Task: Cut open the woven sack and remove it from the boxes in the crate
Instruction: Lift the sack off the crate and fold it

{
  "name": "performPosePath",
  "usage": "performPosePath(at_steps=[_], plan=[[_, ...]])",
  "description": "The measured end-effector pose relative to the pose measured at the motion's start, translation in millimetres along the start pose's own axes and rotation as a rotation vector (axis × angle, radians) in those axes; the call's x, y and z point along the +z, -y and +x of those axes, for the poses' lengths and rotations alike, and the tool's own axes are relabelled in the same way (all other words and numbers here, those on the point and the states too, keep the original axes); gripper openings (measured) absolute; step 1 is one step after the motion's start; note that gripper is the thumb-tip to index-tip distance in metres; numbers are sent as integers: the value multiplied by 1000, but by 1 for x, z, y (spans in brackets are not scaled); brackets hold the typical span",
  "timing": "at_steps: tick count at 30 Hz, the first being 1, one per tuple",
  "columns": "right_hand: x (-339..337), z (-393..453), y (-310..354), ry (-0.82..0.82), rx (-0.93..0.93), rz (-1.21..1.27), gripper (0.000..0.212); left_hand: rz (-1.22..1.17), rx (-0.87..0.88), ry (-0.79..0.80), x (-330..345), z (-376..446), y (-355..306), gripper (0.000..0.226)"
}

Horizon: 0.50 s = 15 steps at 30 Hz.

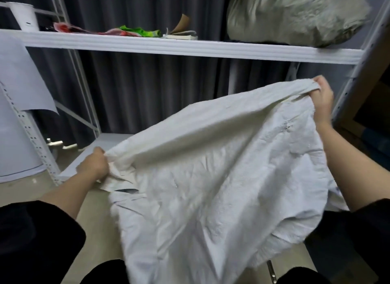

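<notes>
Against a wall of dark grey curtain (130, 89) stands a white metal shelving rack (168, 45), its upper shelf running across the view. Below and in front of it, filling most of the lower middle, hangs the woven sack (211, 178), white, crumpled and limp, stretched between two hands and held up off the pale floor (95, 216). No crate or boxes can be made out under it.

On the upper shelf at the right sits a bulging grey-green bag (295, 15). Further left on the same shelf lie a strip of red and green packaging (126, 32) and a small open book (181, 35), with a white roll (23, 15) at the far left end.

Black sleeves (31, 241) cover the upper arms at the bottom corners; the forearms are bare.

The right hand (322, 102) is raised high near the rack's right upright, its fingers curled tight over a bunched upper corner of the sack, so the cloth passes through the fist and falls away below and to the left. The left hand (95, 165) is lower, near the bottom shelf, its fingers closed round a gathered fold at the sack's left edge, the fabric emerging from the grip to the right.
</notes>
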State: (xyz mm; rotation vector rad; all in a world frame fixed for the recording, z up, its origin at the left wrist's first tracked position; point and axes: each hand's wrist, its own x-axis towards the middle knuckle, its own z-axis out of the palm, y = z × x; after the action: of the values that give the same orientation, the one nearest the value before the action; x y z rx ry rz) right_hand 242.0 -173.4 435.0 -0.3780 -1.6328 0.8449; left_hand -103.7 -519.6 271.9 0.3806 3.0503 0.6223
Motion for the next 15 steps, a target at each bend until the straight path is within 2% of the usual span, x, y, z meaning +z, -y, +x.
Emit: performPosePath(at_steps=[2, 5, 9, 11, 13, 15], plan=[[3, -7, -12, 20, 49, -79, 20, 74, -50, -47, -7, 0, 11, 25], [8, -9, -24, -51, 151, -184, 33, 12, -87, -7, -14, -1, -5, 46], [13, -10, -32, -75, 242, -309, 32, -300, 162, 26, -24, -13, -52, 52], [20, -11, -30, -100, 229, -318, 22, -507, 279, 71, -34, -27, -78, 44], [30, -9, -22, -145, 230, -281, 8, -655, 401, 116, -47, -46, -101, 25], [39, -5, -13, -190, 238, -238, 6, -762, 494, 146, -60, -68, -121, 14]])
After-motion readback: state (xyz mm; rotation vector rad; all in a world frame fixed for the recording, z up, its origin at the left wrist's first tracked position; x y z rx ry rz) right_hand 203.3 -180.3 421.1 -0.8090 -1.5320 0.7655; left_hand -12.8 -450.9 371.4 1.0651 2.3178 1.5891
